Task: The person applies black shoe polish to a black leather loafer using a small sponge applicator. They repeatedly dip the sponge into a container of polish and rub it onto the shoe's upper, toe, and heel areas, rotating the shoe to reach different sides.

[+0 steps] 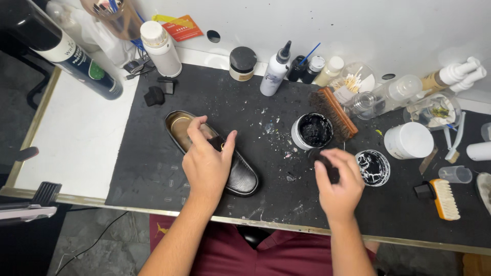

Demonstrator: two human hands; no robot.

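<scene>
A black leather loafer point(244, 176) with a tan insole lies diagonally on a black work mat point(153, 168). My left hand point(207, 162) rests on top of the shoe, gripping its vamp. My right hand point(337, 181) is closed around a small dark applicator point(325, 162), held just below an open pot of black polish point(313, 131). The pot's lid point(373, 167), smeared black inside, lies on the mat right of that hand.
A wooden brush point(333, 112) leans by the pot. Bottles and jars line the back wall, with a white tub point(409, 140) and a small yellow brush point(443, 199) to the right. A dark spray can point(61, 51) lies far left.
</scene>
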